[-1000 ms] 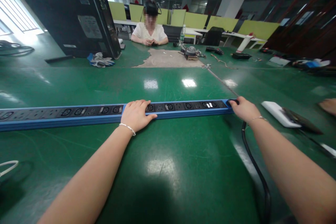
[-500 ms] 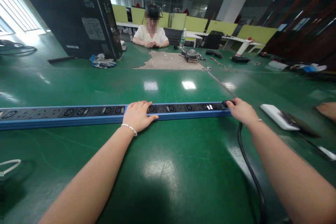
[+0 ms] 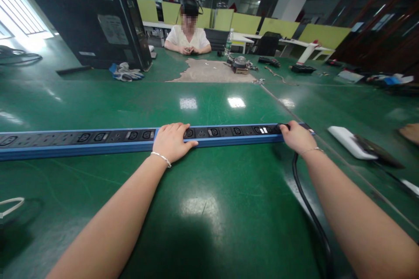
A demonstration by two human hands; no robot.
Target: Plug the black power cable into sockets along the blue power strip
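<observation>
A long blue power strip (image 3: pixel 229 141) with black socket faces lies across the green table, running out of view on the left. My left hand (image 3: pixel 170 141) grips it near the middle, fingers over the top and thumb along the front side. Towards the strip's right end, my right hand (image 3: pixel 298 137) is closed around a black plug (image 3: pixel 283 127), pressed against the socket face. From beneath that hand a thick black cable (image 3: pixel 308 206) hangs down towards the lower right. How deep the plug sits is hidden by my fingers.
A black computer case (image 3: pixel 113 30) stands at the back left, with gloves (image 3: pixel 126 72) beside it. Across the table sits a person (image 3: pixel 187 39) with hands together. A white box-like object (image 3: pixel 350 141) lies right of my hand; a water bottle (image 3: pixel 229 41) stands farther back.
My right hand has shifted slightly left and up in view with the plug, uncovering the strip's right end. My left hand stays on the strip; the view has tilted a little.
</observation>
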